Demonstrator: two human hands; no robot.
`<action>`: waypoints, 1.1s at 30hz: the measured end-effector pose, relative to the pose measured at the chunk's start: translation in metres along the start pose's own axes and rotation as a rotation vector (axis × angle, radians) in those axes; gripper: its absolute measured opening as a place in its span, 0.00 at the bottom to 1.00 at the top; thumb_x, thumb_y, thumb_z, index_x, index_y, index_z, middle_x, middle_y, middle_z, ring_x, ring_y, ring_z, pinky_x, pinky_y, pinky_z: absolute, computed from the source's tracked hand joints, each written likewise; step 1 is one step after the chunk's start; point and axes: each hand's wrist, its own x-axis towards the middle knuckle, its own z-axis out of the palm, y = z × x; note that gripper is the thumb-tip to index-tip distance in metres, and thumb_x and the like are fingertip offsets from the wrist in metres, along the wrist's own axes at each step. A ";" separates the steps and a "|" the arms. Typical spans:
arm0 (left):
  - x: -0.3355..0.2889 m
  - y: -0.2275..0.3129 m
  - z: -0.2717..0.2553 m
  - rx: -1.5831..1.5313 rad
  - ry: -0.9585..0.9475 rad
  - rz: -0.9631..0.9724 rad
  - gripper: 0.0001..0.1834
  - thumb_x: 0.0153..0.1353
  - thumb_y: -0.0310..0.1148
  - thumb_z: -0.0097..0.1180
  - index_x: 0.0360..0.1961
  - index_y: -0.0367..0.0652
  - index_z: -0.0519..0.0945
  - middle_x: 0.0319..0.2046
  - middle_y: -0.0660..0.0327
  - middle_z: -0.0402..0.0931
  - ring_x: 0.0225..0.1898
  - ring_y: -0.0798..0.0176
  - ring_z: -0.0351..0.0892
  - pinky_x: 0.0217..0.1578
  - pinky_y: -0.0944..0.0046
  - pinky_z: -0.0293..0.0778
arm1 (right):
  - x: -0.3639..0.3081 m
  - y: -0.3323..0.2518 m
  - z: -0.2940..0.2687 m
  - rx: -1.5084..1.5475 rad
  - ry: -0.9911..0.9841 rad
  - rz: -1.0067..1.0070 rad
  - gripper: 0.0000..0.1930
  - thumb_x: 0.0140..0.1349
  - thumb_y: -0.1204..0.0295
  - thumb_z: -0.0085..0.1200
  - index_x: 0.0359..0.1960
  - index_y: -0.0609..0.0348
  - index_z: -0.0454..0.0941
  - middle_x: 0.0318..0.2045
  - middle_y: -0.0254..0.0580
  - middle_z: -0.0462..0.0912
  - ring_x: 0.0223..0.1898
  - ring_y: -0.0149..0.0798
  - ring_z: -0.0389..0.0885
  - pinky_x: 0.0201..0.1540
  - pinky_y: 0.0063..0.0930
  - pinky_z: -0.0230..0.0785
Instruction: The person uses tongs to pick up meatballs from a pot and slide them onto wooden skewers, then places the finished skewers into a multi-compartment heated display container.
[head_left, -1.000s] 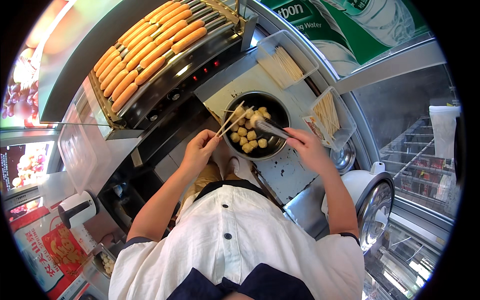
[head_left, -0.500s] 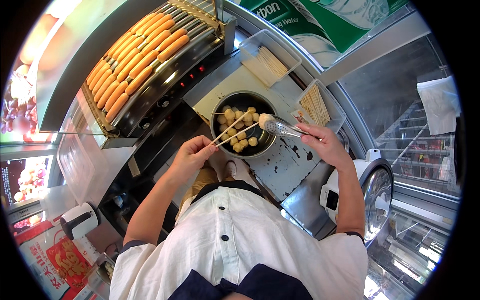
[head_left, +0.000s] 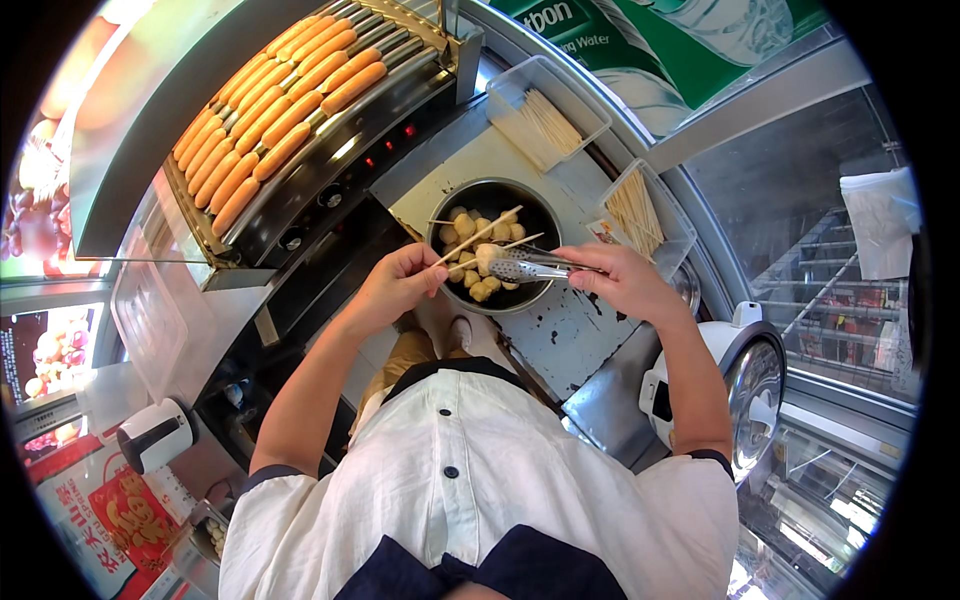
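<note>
The left hand point(head_left: 405, 285) is closed in a pinch on 2 sticks point(head_left: 478, 236), which slant up and right across the pot point(head_left: 549, 222). The right hand point(head_left: 625, 282) grips the tongs point(head_left: 535, 266), whose tips hold 1 ball point(head_left: 488, 258) over the pot, close to the sticks. More balls point(head_left: 482, 291) lie heaped inside the pot, mostly toward its left side; I cannot tell whether any is threaded on the sticks. The pot stands on a pale, chipped counter point(head_left: 580, 345).

Beyond it, to the right, are 2 clear boxes: the upper box point(head_left: 592, 112) and the lower box point(head_left: 674, 215), each with loose sticks in it. At upper left, sausages point(head_left: 270, 118) lie in rows on a roller grill point(head_left: 375, 175), whose front shows 3 red lights and 2 knobs. A white cooker point(head_left: 712, 350) sits near the right forearm.
</note>
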 end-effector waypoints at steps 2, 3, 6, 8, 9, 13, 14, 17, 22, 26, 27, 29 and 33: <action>0.002 -0.019 -0.008 0.014 0.162 -0.051 0.07 0.69 0.36 0.56 0.37 0.45 0.77 0.24 0.74 0.70 0.24 0.80 0.61 0.24 0.75 0.57 | 0.008 0.018 0.003 0.005 0.006 0.056 0.19 0.65 0.67 0.57 0.56 0.59 0.78 0.34 0.39 0.82 0.36 0.37 0.79 0.43 0.30 0.70; 0.004 -0.030 -0.013 0.020 0.243 -0.076 0.07 0.69 0.36 0.55 0.37 0.45 0.77 0.24 0.73 0.71 0.24 0.79 0.62 0.23 0.74 0.58 | 0.010 0.021 0.008 -0.200 0.021 0.022 0.18 0.64 0.66 0.58 0.53 0.59 0.79 0.34 0.39 0.82 0.37 0.39 0.80 0.43 0.32 0.71; 0.000 -0.056 -0.019 0.100 0.274 -0.078 0.08 0.70 0.37 0.54 0.38 0.45 0.77 0.25 0.73 0.71 0.24 0.79 0.62 0.23 0.75 0.58 | 0.016 0.028 0.030 -0.672 -0.002 -0.023 0.13 0.62 0.66 0.58 0.46 0.57 0.82 0.34 0.41 0.82 0.39 0.43 0.83 0.42 0.36 0.74; -0.003 -0.063 -0.016 0.072 0.265 -0.096 0.08 0.70 0.38 0.54 0.38 0.45 0.77 0.26 0.73 0.71 0.24 0.79 0.61 0.24 0.75 0.58 | 0.034 0.027 0.055 -0.810 -0.119 0.003 0.09 0.62 0.67 0.56 0.41 0.55 0.83 0.34 0.43 0.82 0.40 0.44 0.84 0.42 0.37 0.76; -0.003 -0.065 -0.015 0.058 0.264 -0.103 0.08 0.70 0.38 0.54 0.39 0.45 0.77 0.26 0.73 0.70 0.24 0.79 0.61 0.24 0.75 0.59 | 0.041 0.028 0.065 -0.864 -0.122 0.033 0.09 0.61 0.67 0.56 0.40 0.55 0.83 0.34 0.44 0.82 0.39 0.45 0.84 0.41 0.38 0.76; -0.011 -0.058 -0.016 -0.112 0.262 -0.186 0.08 0.70 0.37 0.55 0.40 0.44 0.77 0.27 0.73 0.68 0.22 0.80 0.57 0.23 0.75 0.55 | 0.061 0.039 0.091 -0.966 -0.169 0.048 0.07 0.59 0.69 0.57 0.37 0.54 0.84 0.33 0.44 0.82 0.37 0.48 0.84 0.39 0.39 0.77; -0.012 -0.058 -0.016 -0.121 0.264 -0.183 0.08 0.70 0.37 0.55 0.39 0.44 0.76 0.26 0.73 0.67 0.22 0.80 0.57 0.23 0.75 0.54 | 0.063 0.042 0.091 -0.967 -0.187 0.029 0.07 0.59 0.69 0.57 0.36 0.54 0.84 0.33 0.43 0.83 0.36 0.49 0.84 0.38 0.38 0.77; -0.018 -0.056 -0.018 -0.152 0.277 -0.164 0.08 0.70 0.37 0.56 0.38 0.44 0.76 0.25 0.74 0.66 0.21 0.80 0.56 0.22 0.76 0.52 | 0.048 0.037 0.066 -0.781 -0.103 0.075 0.10 0.60 0.69 0.57 0.40 0.57 0.84 0.37 0.42 0.85 0.39 0.47 0.85 0.41 0.34 0.76; -0.034 -0.032 -0.015 -0.216 0.257 -0.125 0.08 0.69 0.36 0.57 0.37 0.44 0.76 0.23 0.74 0.64 0.21 0.80 0.55 0.21 0.76 0.51 | 0.005 0.019 0.012 -0.075 0.103 0.083 0.17 0.63 0.70 0.57 0.53 0.60 0.80 0.37 0.39 0.85 0.36 0.34 0.80 0.40 0.28 0.71; -0.042 -0.016 -0.013 -0.177 0.159 -0.070 0.08 0.69 0.36 0.56 0.37 0.44 0.76 0.22 0.75 0.63 0.21 0.80 0.54 0.21 0.76 0.51 | -0.018 0.012 -0.001 0.201 0.140 0.041 0.17 0.65 0.71 0.56 0.56 0.58 0.79 0.32 0.36 0.80 0.33 0.29 0.73 0.39 0.25 0.67; -0.043 -0.011 -0.012 -0.174 0.139 -0.066 0.07 0.69 0.36 0.56 0.36 0.44 0.76 0.22 0.75 0.63 0.21 0.80 0.54 0.21 0.76 0.51 | -0.022 0.010 -0.004 0.171 0.136 0.027 0.17 0.66 0.71 0.56 0.55 0.58 0.79 0.32 0.35 0.80 0.33 0.29 0.73 0.39 0.25 0.67; -0.044 -0.004 -0.011 -0.146 0.107 -0.054 0.07 0.69 0.35 0.56 0.36 0.44 0.76 0.22 0.75 0.63 0.21 0.80 0.54 0.21 0.76 0.51 | -0.027 0.008 -0.009 0.114 0.127 0.000 0.16 0.66 0.71 0.56 0.55 0.58 0.80 0.31 0.34 0.80 0.33 0.29 0.73 0.39 0.25 0.67; -0.043 0.001 -0.009 -0.068 0.082 -0.023 0.07 0.69 0.35 0.56 0.36 0.44 0.77 0.22 0.75 0.63 0.21 0.80 0.55 0.21 0.76 0.53 | -0.033 0.006 -0.008 0.124 0.121 -0.009 0.17 0.64 0.71 0.58 0.54 0.58 0.80 0.30 0.35 0.79 0.32 0.30 0.73 0.39 0.25 0.67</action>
